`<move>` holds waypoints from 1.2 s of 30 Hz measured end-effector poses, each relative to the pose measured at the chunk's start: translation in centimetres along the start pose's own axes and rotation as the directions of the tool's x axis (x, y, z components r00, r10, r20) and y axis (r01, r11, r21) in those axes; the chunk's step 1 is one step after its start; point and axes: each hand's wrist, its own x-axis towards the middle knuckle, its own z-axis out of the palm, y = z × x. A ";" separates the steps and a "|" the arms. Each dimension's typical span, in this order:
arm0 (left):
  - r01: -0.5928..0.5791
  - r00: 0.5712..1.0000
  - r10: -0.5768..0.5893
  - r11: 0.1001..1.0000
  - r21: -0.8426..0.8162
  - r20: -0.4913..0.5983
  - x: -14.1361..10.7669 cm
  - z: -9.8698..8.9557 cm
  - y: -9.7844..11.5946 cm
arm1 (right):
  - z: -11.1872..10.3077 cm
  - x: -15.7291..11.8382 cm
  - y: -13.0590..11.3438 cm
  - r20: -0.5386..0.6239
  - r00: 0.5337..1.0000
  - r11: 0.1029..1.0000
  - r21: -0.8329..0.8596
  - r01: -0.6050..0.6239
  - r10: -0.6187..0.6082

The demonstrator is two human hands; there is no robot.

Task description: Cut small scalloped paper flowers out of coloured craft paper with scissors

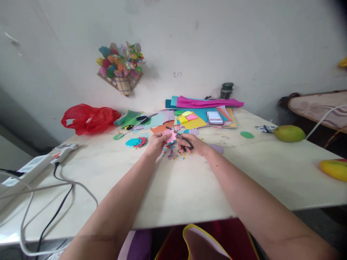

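My left hand (156,144) pinches a pink paper flower (170,136) with a scalloped edge. In my right hand (193,144) is a pair of scissors (187,143) with black handles, its blades pointing up and to the left beside the flower. Whether the blades touch the paper I cannot tell. Small coloured paper scraps (173,153) lie scattered on the table under both hands. A stack of blue and red scalloped paper flowers (135,142) rests left of my left hand. A lilac paper piece (217,148) lies partly behind my right wrist.
Coloured paper sheets (199,123) and a phone (214,117) lie at the back, near a second pair of scissors (143,118). A red plastic bag (86,117) sits back left. Power strips (29,164) and cables lie left. Mango-like fruit (289,133) is at the right.
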 end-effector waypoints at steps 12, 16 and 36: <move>-0.007 0.999 0.006 1.000 -0.015 -0.037 0.0 0.4 -0.2 | 0.1 0.1 0.5 -0.032 0.999 1.000 -0.007 0.006 -0.006; -0.007 0.999 0.007 1.000 -0.006 -0.038 0.0 0.5 -0.2 | 0.1 0.2 0.7 -0.035 0.999 1.000 -0.002 0.010 -0.010; 0.015 1.000 -0.016 1.000 -0.019 -0.020 0.0 0.2 -0.1 | 0.5 0.1 0.1 -0.098 0.995 1.000 -0.014 -0.010 0.009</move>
